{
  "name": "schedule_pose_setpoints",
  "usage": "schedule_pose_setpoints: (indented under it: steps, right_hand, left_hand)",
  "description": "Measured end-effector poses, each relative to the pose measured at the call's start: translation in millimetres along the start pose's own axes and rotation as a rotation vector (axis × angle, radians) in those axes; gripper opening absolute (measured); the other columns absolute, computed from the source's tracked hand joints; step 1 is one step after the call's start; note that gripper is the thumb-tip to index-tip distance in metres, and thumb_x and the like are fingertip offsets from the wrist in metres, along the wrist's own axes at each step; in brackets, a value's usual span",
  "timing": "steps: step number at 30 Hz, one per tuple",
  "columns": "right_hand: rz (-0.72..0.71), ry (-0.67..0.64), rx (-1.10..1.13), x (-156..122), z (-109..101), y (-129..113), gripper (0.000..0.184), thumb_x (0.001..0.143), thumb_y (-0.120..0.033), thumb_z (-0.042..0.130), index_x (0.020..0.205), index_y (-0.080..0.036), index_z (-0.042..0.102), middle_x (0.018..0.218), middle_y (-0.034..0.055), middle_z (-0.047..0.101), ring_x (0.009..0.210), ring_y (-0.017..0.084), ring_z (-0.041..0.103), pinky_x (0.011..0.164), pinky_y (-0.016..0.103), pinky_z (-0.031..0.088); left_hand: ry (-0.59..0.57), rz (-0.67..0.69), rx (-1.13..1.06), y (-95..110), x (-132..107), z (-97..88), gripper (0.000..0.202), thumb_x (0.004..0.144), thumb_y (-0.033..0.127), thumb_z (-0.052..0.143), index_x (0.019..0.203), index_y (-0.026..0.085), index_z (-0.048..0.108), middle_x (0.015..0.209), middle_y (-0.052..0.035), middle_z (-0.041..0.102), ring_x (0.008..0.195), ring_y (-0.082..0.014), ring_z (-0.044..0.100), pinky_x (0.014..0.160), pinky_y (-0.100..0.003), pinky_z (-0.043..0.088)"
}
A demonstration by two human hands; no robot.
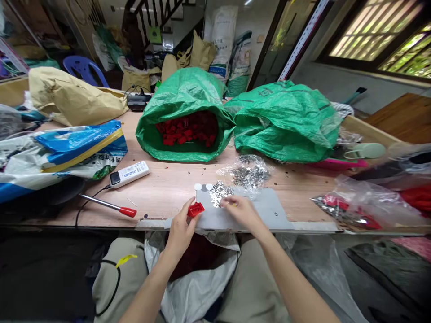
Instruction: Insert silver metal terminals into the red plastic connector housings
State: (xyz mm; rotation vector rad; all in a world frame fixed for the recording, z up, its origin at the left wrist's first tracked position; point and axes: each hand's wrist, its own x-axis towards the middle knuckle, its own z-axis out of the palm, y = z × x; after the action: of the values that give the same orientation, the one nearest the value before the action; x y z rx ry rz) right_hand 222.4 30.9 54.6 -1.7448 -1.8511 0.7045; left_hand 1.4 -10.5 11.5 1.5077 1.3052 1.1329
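My left hand (181, 227) pinches a small red plastic part (195, 209) at the table's front edge, over a grey sheet (266, 208). My right hand (240, 209) rests on that sheet with its fingers curled at a heap of small shiny metal pieces (219, 193); whatever its fingertips hold is too small to make out. Behind the heap lies a clear bag of more metal pieces (249, 172). An open green sack (183, 96) full of red plastic parts (188, 128) lies on its side further back.
A second green sack (286, 119) lies right of the first. A clear bag with red and metal parts (353, 206) sits at the right. A red-handled screwdriver (109, 206), a white device (129, 174) and a blue-white sack (57, 152) are at the left. A white bag (198, 287) hangs open between my knees.
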Motion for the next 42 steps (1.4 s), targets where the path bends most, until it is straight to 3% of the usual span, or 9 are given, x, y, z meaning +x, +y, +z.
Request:
schedule_pose_setpoints:
  steps: [5,10,14,17,21,27,31,37,42]
  right_hand:
    - [0.097,0.240,-0.240,57.2,-29.7,34.9,0.016,0.081,-0.026,0.058,0.075,-0.016,0.069,0.089,0.0133,0.069,0.080,0.026,0.059,0.067,0.031,0.036]
    - [0.099,0.185,-0.279,76.2,-29.6,41.1,0.011,0.072,-0.023,0.064,0.063,-0.018,0.064,0.069,0.0090,0.064,0.070,0.024,0.056,0.062,0.031,0.032]
    - [0.100,0.196,-0.176,68.9,-34.4,36.0,0.013,0.075,-0.029,0.060,0.072,-0.017,0.064,0.070,0.0058,0.062,0.065,0.019,0.054,0.060,0.029,0.035]
    - [0.180,0.137,0.243,54.9,-35.0,23.2,0.022,0.077,-0.039,0.060,0.077,-0.017,0.060,0.068,0.0030,0.056,0.052,0.012,0.043,0.046,0.024,0.028]
    - [0.277,-0.018,0.794,30.0,-18.3,-2.4,0.033,0.067,-0.042,0.076,0.077,-0.017,0.057,0.060,-0.0029,0.045,0.046,0.007,0.030,0.040,0.020,0.014]
    - [0.170,-0.195,0.667,2.2,29.3,-27.4,0.043,0.076,-0.049,0.074,0.102,-0.015,0.069,0.070,0.0000,0.055,0.048,0.007,0.033,0.040,0.021,0.023]
    - [0.151,-0.004,0.668,-5.1,55.9,-33.3,0.038,0.073,-0.049,0.077,0.087,-0.014,0.071,0.074,0.0039,0.061,0.054,0.011,0.043,0.044,0.023,0.031]
    - [0.323,0.168,0.940,-11.9,78.5,-40.6,0.045,0.066,-0.052,0.083,0.084,-0.015,0.066,0.062,-0.0019,0.052,0.044,0.006,0.029,0.038,0.021,0.023]
    - [0.176,0.245,0.763,-15.7,88.9,-39.3,0.039,0.073,-0.050,0.077,0.086,-0.015,0.070,0.086,0.0082,0.068,0.068,0.017,0.059,0.057,0.027,0.048]
  left_hand:
    - [0.012,-0.044,-0.041,-1.1,16.9,1.4,0.033,0.083,0.037,0.071,0.107,0.022,0.054,0.093,-0.0039,0.073,0.074,-0.0168,0.068,0.069,-0.025,0.047]
    - [-0.015,-0.037,-0.050,-7.7,23.4,-1.0,0.032,0.081,0.036,0.072,0.107,0.022,0.059,0.100,-0.0041,0.071,0.085,-0.0177,0.068,0.076,-0.026,0.050]
    - [-0.062,-0.041,-0.081,-6.9,20.7,-6.8,0.033,0.082,0.037,0.073,0.109,0.023,0.062,0.102,-0.0033,0.071,0.086,-0.0172,0.068,0.081,-0.027,0.052]
    - [-0.055,-0.071,-0.172,-5.1,20.7,-9.8,0.034,0.079,0.034,0.075,0.108,0.022,0.064,0.102,-0.0043,0.071,0.089,-0.0188,0.069,0.081,-0.028,0.053]
    - [-0.035,-0.071,-0.197,-4.9,21.5,-10.4,0.032,0.077,0.033,0.077,0.105,0.022,0.067,0.101,-0.0049,0.071,0.087,-0.0196,0.069,0.081,-0.029,0.053]
    - [-0.034,-0.009,-0.150,-6.6,21.0,-10.7,0.030,0.077,0.033,0.078,0.102,0.022,0.068,0.099,-0.0036,0.070,0.088,-0.0186,0.068,0.082,-0.028,0.053]
    - [0.030,0.006,-0.186,-6.9,18.4,-10.2,0.028,0.075,0.033,0.079,0.099,0.022,0.070,0.099,-0.0033,0.070,0.089,-0.0170,0.068,0.082,-0.027,0.054]
    - [0.111,0.012,-0.226,-6.9,14.3,-6.2,0.025,0.075,0.033,0.080,0.097,0.023,0.072,0.096,-0.0036,0.070,0.088,-0.0176,0.068,0.081,-0.028,0.056]
    - [0.169,0.054,-0.194,-7.5,13.5,-6.3,0.025,0.076,0.033,0.080,0.096,0.022,0.072,0.094,-0.0040,0.071,0.086,-0.0166,0.069,0.078,-0.026,0.057]
